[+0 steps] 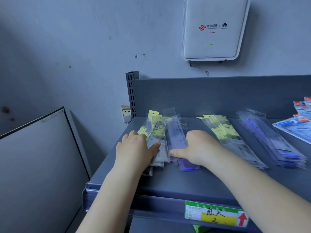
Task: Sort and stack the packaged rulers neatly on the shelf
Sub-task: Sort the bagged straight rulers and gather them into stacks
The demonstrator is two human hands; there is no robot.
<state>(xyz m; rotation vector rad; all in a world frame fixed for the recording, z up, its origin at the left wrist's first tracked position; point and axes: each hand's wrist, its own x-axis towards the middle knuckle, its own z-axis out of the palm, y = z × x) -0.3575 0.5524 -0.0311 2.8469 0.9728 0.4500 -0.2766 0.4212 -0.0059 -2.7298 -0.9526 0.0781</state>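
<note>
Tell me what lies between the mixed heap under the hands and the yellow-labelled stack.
Nothing visible: only bare shelf separates the mixed heap from the yellow-labelled stack, apart from the right hand resting there.

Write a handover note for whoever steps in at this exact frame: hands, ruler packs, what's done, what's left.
Left hand: grips the mixed pile of ruler packs at the shelf's left end.
Right hand: resting on a blue ruler pack beside that pile; grip unclear.
Done: yellow-label stack and blue ruler stack lie sorted to the right on the shelf.
Left: split the mixed pile by type, add each pack to its stack, square the edges.
</note>
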